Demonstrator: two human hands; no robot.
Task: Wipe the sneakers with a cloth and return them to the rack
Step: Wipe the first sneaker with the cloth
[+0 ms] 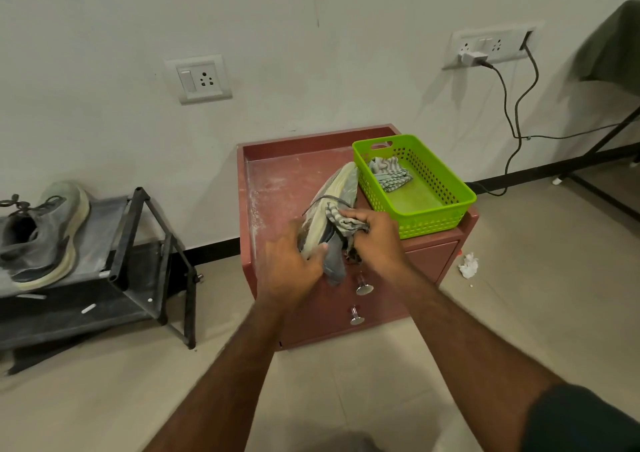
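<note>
The left hand [289, 264] is gripping a sneaker [334, 209] tilted on the counter [273, 188], while the right hand [375, 235] is pinching the cloth [341, 221] against its sole. The other sneaker [41, 233] is already sitting on the rack [149, 243], so roughly half seems left.

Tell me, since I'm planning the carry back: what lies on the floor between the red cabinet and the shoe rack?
In the head view, only bare floor tile lies between the red cabinet and the shoe rack.
</note>
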